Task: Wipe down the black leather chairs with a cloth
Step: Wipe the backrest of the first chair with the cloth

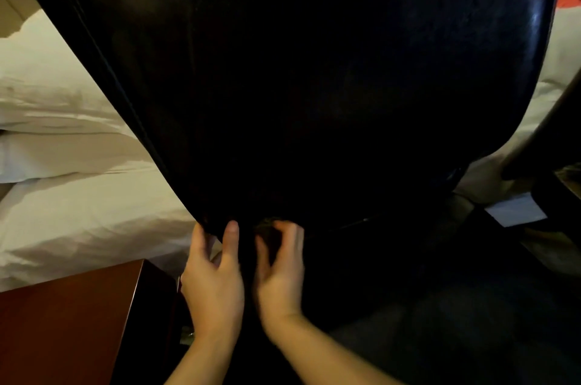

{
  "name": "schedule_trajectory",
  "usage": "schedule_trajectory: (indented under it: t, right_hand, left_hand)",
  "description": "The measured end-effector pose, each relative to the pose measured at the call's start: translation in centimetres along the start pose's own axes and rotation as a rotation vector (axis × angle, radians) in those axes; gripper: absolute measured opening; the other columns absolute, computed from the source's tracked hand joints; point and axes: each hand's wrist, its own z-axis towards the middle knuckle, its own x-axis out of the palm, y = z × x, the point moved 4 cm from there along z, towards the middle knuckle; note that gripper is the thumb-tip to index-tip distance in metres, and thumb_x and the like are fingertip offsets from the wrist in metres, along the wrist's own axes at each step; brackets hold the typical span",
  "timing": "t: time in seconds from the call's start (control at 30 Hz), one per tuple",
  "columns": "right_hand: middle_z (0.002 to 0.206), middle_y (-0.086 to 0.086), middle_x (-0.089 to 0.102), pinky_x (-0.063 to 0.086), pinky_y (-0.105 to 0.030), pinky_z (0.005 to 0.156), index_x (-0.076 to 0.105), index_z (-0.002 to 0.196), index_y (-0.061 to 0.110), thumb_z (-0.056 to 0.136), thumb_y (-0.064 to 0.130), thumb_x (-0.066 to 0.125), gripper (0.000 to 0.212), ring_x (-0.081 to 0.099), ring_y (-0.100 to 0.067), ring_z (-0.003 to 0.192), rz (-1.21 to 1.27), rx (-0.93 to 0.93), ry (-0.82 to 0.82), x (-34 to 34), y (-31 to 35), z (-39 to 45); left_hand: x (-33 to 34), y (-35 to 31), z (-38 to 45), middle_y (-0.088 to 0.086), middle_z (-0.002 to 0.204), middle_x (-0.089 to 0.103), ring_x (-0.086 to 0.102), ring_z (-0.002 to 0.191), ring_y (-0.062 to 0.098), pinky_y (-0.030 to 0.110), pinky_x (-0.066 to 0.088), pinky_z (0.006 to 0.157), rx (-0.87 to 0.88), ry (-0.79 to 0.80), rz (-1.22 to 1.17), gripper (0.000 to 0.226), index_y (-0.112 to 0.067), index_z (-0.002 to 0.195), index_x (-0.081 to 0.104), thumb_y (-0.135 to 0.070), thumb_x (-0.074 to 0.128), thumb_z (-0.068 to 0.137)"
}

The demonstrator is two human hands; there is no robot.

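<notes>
black leather chair (298, 76) back fills view | left hand (213, 284) grips its lower edge, fingers curled | right hand (279, 277) just beside, curled on a dark cloth (267, 232), dim | white bed (78, 196) left

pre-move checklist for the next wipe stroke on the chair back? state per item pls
1. Chair steadied: ok. The left hand grips the bottom edge of the black leather chair back.
2. Cloth in hand: cannot tell. The right hand curls round something dark at the lower edge; too dim to identify.
3. Cloth contact with leather: cannot tell, same reason.
4. Room on the left: not ok. The wooden nightstand and white bedding sit close beside the chair.
5. Surface lit well enough to judge cleanliness: not ok. Most of the back is in deep shadow.
</notes>
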Motion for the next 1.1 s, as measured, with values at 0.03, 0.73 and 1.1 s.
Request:
schedule_trajectory:
  t: [0.03,0.73,1.1]
  right_hand:
    - [0.114,0.009,0.046,0.048,-0.021,0.087,0.042,0.110,0.032,0.091,0.015,0.062,0.033,0.052,0.004,0.102,0.037,0.044,0.019,0.9,0.2,-0.7]
    - [0.133,-0.021,0.050,0.032,-0.014,0.092,0.035,0.134,-0.002,0.098,0.008,0.051,0.041,0.050,-0.028,0.123,0.020,0.357,-0.334,-16.1,-6.7,13.7]
    - [0.106,0.013,0.062,0.050,-0.023,0.092,0.047,0.113,0.028,0.095,0.022,0.059,0.023,0.062,0.001,0.098,0.218,0.506,0.138,-0.1,-2.2,1.1]
  left_hand:
    - [0.0,0.0,0.1,-0.010,0.112,0.069,0.061,0.097,-0.006,0.029,0.044,0.082,0.000,0.005,0.000,0.056,-0.032,0.137,0.057,-0.056,0.053,0.087]
    - [0.2,-0.3,-0.4,-0.009,0.128,0.066,0.056,0.124,0.013,0.043,0.044,0.105,-0.024,0.028,-0.091,0.066,-0.031,0.143,0.053,-0.059,0.050,0.083]
    - [-0.2,0.4,0.3,-0.010,0.130,0.066,0.057,0.126,0.008,0.036,0.046,0.106,-0.032,0.032,-0.064,0.062,-0.032,0.141,0.055,-0.057,0.057,0.084]
